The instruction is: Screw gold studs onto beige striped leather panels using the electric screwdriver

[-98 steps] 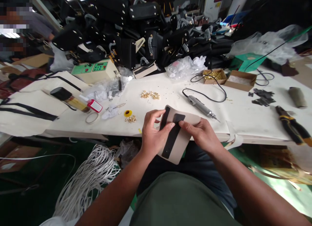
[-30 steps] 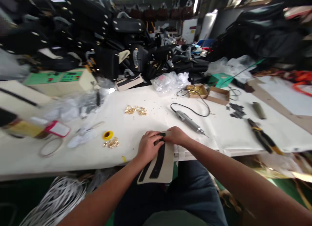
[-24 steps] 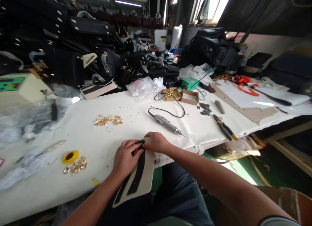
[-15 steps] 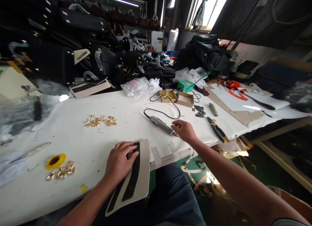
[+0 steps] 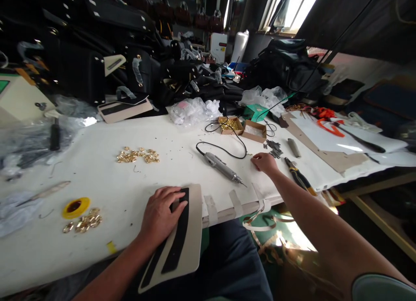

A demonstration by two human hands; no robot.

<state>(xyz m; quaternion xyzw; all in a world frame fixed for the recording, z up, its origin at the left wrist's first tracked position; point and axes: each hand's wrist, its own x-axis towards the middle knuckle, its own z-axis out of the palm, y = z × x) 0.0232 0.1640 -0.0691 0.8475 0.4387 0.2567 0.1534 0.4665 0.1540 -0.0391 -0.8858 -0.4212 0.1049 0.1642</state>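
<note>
My left hand (image 5: pixel 162 212) holds a beige panel (image 5: pixel 194 231) down at the table's front edge, fingers bent over its upper part. Black strips (image 5: pixel 175 249) run along the panel, which overhangs the edge. Further right, my right hand (image 5: pixel 264 162) rests low at the tabletop with its fingers pinched together. Whatever they hold, if anything, is hidden. Tiny gold pieces (image 5: pixel 249 154) lie just beyond those fingertips. Between my hands lies a grey electric screwdriver (image 5: pixel 222 167), its bit pointing toward me and its black cord looping behind it.
Gold fittings (image 5: pixel 138 155) and gold rings (image 5: pixel 86 221) lie left, beside a yellow tape roll (image 5: pixel 76 207). Small cardboard boxes (image 5: pixel 254 131), dark metal plates (image 5: pixel 274 148), a grey cylinder (image 5: pixel 294 147) and pliers (image 5: pixel 299 176) stand or lie right. Black bags (image 5: pixel 130 71) are piled behind.
My right hand has moved right, away from the screwdriver's tip, toward the tiny gold pieces. My left hand stays on the panel. The view has shifted slightly.
</note>
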